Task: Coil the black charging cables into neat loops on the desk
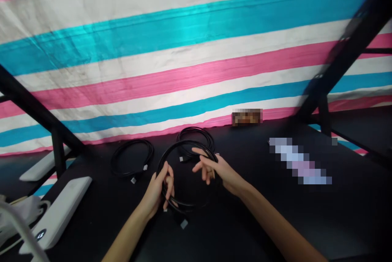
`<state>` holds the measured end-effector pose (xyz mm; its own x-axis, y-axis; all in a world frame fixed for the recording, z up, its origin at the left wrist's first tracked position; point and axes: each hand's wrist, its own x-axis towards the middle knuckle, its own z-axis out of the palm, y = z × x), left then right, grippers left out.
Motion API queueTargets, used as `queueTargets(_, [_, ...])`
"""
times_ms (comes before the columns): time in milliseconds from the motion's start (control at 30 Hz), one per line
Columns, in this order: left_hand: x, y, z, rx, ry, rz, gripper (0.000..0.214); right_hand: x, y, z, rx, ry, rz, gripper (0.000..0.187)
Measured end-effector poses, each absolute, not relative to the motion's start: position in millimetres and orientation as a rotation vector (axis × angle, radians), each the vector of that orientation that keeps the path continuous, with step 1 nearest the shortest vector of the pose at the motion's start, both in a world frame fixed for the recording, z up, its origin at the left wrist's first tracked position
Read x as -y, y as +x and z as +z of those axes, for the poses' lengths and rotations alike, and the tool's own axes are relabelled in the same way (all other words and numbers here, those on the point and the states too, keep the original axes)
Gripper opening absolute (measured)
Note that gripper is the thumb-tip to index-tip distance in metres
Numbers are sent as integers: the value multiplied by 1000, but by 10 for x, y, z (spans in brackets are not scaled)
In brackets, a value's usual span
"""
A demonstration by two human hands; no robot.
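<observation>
My left hand is closed on the left side of a coiled black cable, thumb on the near side and fingers curled round the strands. A pale-ended connector hangs below the coil. At the coil's right side my right hand has its fingers spread inside the loop. The cable runs against that hand, partly hidden by it. Behind the held loop, a second coiled black cable lies on the black table. Another coiled black cable lies to the left, its two connector ends towards me.
White power strips or bars lie at left, beside white cords. A blurred-out brown item sits at the back, a pixelated long item at right. Black frame bars slant on both sides; a striped sheet hangs behind.
</observation>
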<state>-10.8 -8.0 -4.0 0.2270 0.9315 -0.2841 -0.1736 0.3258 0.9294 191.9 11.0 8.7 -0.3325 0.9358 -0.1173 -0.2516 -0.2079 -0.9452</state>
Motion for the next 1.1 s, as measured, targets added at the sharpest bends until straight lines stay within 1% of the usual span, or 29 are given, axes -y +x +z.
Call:
queueTargets(67, [35, -128, -60, -1062, 858, 969, 39, -96, 1904, 73, 1219, -962, 1710, 44])
queueTargets(200, [-32, -143, -101, -1110, 737, 1081, 36, -25, 1831, 24, 1366, -1033, 1773, 28])
queueTargets(367, [-10, -117, -115, -1181, 801, 1134, 31, 62, 1712, -90, 1477, -1048, 1903, 30])
queueTargets(500, [9, -122, -54, -1234, 895, 1106, 26, 34, 1712, -114, 1483, -1075, 1764, 29])
queueTargets(633, [-47, -91, 58, -1293, 991, 1103, 21, -44, 1754, -89, 1377, -1114, 1618, 23])
queueTargets(767, [-123, 56, 135, -1307, 1032, 1121, 19, -123, 1832, -58, 1123, -1057, 1577, 19])
queueTargets(867, [-185, 197, 144, -1293, 1044, 1118, 20, -184, 1933, -11, 921, -984, 1578, 20])
queueTargets(967, [-289, 316, 132, -1277, 1046, 1131, 17, -249, 2044, 48, 843, -937, 1597, 20])
queueTargets(1100, [-483, 417, 124, -1262, 1045, 1154, 15, -330, 2141, 77, 771, -892, 1611, 25])
